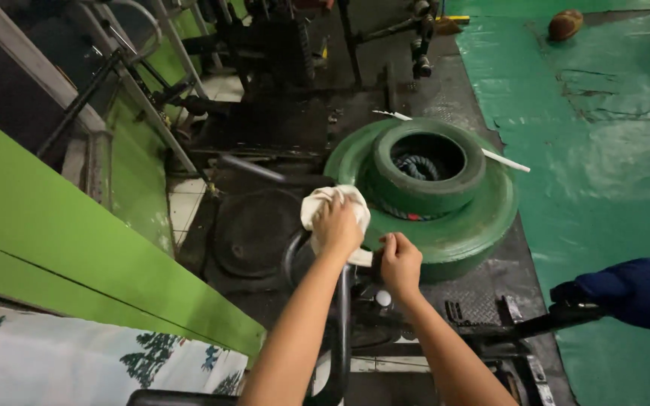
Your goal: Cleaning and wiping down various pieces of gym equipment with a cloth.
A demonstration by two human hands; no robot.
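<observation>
Head view, looking down. Dim workshop or gym corner, oily black floor.

Left hand (338, 225) is closed over a bunched white cloth (323, 201), fingers wrapped down, pressing the cloth onto the top of a curved black metal bar (293, 252) that rises toward the viewer. The cloth sits on the bend of that bar, just beside the rim of a large green painted tyre (483, 225).

Right hand (399, 261) is shut in a loose fist, thumb up, and pinches a trailing corner of the same cloth against the frame. Below it a small white knob (383, 298) shows on the black frame.

A smaller green tyre (424, 184) sits on the large one, with dark coiled rope (417, 167) down its hole. A thin white stick (504, 160) lies across behind it. A black round plate (253, 233) lies flat to the left. Green panel (62, 233) runs along the left side.

Far right: a dark blue sleeve (637, 289) reaching in, probably another person's, though the hand itself is hard to make out.

Risks, as I judge them: the bar looks greasy, so the cloth could skid and the left hand slip off onto the metal edge. The loose corner may snag on the frame. The light is poor, and knuckles sit close to the tyre rim.
</observation>
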